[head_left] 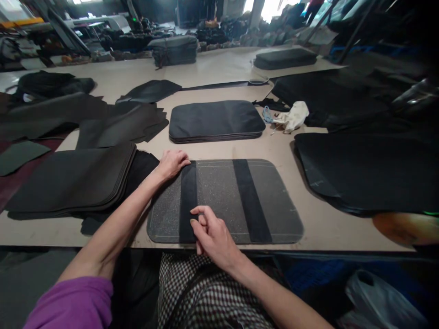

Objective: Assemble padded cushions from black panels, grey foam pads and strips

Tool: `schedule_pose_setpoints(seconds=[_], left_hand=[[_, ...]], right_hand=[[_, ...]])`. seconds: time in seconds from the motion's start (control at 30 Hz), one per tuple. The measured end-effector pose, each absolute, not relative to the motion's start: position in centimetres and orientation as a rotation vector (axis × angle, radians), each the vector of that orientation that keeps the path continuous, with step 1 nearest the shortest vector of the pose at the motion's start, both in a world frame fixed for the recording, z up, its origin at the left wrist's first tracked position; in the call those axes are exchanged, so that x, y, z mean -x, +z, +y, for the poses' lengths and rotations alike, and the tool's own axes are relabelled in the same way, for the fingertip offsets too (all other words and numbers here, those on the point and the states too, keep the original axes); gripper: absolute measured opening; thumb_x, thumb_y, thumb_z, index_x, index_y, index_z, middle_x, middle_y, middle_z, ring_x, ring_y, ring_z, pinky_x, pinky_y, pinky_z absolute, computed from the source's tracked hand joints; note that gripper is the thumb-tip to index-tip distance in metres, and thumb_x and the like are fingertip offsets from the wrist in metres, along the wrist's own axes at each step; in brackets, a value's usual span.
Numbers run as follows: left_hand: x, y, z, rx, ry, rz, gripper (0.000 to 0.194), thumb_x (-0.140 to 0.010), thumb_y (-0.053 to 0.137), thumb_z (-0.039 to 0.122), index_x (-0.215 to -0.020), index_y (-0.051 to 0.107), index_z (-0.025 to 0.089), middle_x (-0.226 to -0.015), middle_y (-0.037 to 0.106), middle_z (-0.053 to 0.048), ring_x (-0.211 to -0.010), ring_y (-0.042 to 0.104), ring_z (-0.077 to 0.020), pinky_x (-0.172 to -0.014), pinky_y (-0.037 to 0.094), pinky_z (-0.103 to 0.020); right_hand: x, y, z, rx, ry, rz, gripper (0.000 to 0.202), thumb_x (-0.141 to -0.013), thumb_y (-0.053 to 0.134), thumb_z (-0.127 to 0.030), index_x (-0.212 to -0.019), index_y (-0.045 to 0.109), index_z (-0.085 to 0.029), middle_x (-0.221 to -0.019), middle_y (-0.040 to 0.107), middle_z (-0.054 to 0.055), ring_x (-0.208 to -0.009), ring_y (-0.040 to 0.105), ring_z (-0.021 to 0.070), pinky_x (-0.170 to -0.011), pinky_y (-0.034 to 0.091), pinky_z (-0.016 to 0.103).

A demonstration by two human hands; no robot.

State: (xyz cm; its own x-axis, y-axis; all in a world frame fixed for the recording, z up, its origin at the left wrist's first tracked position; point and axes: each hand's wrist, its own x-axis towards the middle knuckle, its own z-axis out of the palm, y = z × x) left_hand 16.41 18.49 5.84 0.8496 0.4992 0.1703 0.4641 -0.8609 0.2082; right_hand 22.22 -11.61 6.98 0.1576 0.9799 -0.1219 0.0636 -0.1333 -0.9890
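Note:
A flat grey panel (217, 201) with rounded corners and stitched edges lies at the table's front edge. Two black bands cross it, a left band (188, 192) and a right band (252, 201). My left hand (172, 163) is at the panel's far edge, its bent fingers closed on it by the top of the left band. Over the lower part of the panel is my right hand (214, 230), with the other fingers curled and a small gap between thumb and index finger. Nothing shows in that gap.
Stacks of dark panels stand around: a left stack (72, 180), a far stack (217, 119) and a right stack (370, 171). Loose dark pieces (123, 121) lie at the left. A white cloth bag (295, 116) sits beyond, at right. An orange-brown rounded object (401, 227) is near the front edge.

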Motion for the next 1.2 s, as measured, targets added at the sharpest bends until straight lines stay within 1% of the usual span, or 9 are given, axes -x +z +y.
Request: schedule_pose_setpoints(seconds=[0.13,0.27,0.47,0.57,0.73,0.83,0.93,1.07,1.2], left_hand=[[-16.2,5.5,18.8,-2.88,0.313,0.74,0.024,-0.102,0.063,0.041,-0.097,0.072,0.019,-0.1,0.072,-0.009,-0.1,0.062,-0.0255,-0.097,0.037,-0.042],[-16.3,5.1,19.3,-2.893,0.335,0.699,0.024,-0.1,0.065,0.042,-0.096,0.072,0.02,-0.102,0.072,-0.009,-0.102,0.061,-0.0265,-0.098,0.035,-0.043],[-16.4,5.0,18.7,-2.906,0.376,0.717,0.016,-0.098,0.068,0.034,-0.099,0.07,0.018,-0.105,0.07,-0.01,-0.108,0.057,-0.0276,-0.098,0.033,-0.044],[-16.5,4.6,18.1,-2.983,0.515,0.665,0.014,-0.102,0.06,0.029,-0.104,0.069,0.019,-0.111,0.066,-0.011,-0.114,0.053,-0.0284,-0.1,0.033,-0.046],[-16.5,4.3,16.8,-3.101,0.466,0.604,0.027,-0.107,0.045,0.023,-0.096,0.069,0.02,-0.095,0.065,-0.006,-0.104,0.052,-0.0245,-0.104,0.033,-0.047],[-15.9,4.5,16.0,-3.128,0.432,0.626,0.03,-0.108,0.045,0.026,-0.096,0.071,0.019,-0.096,0.067,-0.007,-0.104,0.054,-0.0252,-0.103,0.033,-0.047],[-15.1,5.0,15.1,-3.178,0.401,0.635,0.035,-0.109,0.045,0.033,-0.101,0.075,0.017,-0.099,0.07,-0.01,-0.106,0.056,-0.0255,-0.102,0.034,-0.047],[-14.4,5.2,14.3,-3.219,0.391,0.659,0.034,-0.108,0.049,0.036,-0.107,0.076,0.016,-0.103,0.073,-0.012,-0.107,0.059,-0.0275,-0.099,0.036,-0.047],[-14.3,4.9,14.1,-3.265,0.429,0.673,0.031,-0.107,0.05,0.037,-0.107,0.075,0.018,-0.104,0.074,-0.012,-0.106,0.059,-0.0284,-0.096,0.037,-0.046]], right_hand=[[-21.9,6.6,-11.4,1.403,1.132,-1.099,0.018,-0.107,0.047,-0.033,-0.119,0.051,-0.021,-0.061,0.044,-0.013,-0.044,0.062,0.0114,-0.048,0.045,0.02],[-21.8,6.3,-11.3,1.401,1.117,-1.099,0.014,-0.106,0.047,-0.033,-0.115,0.051,-0.022,-0.059,0.044,-0.014,-0.044,0.063,0.0115,-0.047,0.043,0.019],[-21.9,6.6,-11.3,1.438,1.112,-1.087,0.015,-0.104,0.051,-0.037,-0.11,0.052,-0.023,-0.06,0.044,-0.013,-0.045,0.063,0.0118,-0.046,0.042,0.02],[-22.0,6.3,-11.3,1.49,1.083,-1.114,0.017,-0.103,0.053,-0.038,-0.109,0.054,-0.023,-0.058,0.047,-0.012,-0.043,0.06,0.0118,-0.048,0.043,0.022],[-21.6,5.6,-11.4,1.513,1.065,-1.172,0.015,-0.102,0.056,-0.038,-0.106,0.056,-0.024,-0.059,0.049,-0.011,-0.045,0.059,0.0126,-0.052,0.046,0.023],[-21.3,5.4,-11.3,1.508,1.066,-1.228,0.011,-0.102,0.057,-0.034,-0.102,0.056,-0.023,-0.062,0.054,-0.01,-0.045,0.059,0.012,-0.055,0.046,0.024],[-21.3,5.6,-11.1,1.585,1.036,-1.337,0.006,-0.102,0.057,-0.027,-0.098,0.057,-0.023,-0.064,0.058,-0.008,-0.046,0.057,0.0113,-0.055,0.043,0.024],[-21.5,6.2,-10.9,1.755,0.929,-1.512,0.009,-0.101,0.061,-0.016,-0.095,0.058,-0.022,-0.065,0.06,-0.006,-0.053,0.056,0.0126,-0.058,0.037,0.024],[-21.6,6.8,-10.7,1.869,0.895,-1.616,0.009,-0.102,0.063,-0.015,-0.096,0.06,-0.021,-0.07,0.064,-0.003,-0.06,0.059,0.0143,-0.061,0.037,0.024]])
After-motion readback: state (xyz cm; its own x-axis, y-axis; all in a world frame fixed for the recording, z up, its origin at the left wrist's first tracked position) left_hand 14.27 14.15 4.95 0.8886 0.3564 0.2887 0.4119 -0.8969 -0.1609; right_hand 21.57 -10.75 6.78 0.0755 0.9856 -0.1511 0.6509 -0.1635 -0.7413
